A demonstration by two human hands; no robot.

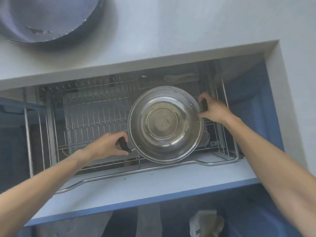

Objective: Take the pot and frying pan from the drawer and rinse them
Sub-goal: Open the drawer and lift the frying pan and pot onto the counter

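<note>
A round stainless-steel pot with two black side handles hangs over the right half of the open drawer. My left hand is closed around the pot's near-left handle. My right hand grips the far-right handle. The pot is empty and shiny inside. A dark, worn frying pan rests on the white counter at the top left, partly cut off by the frame edge.
The drawer holds a wire dish rack with upright dividers, and a white spoon lies in a tray at its back. The white counter overhangs the drawer. My foot in a slipper stands on the floor below.
</note>
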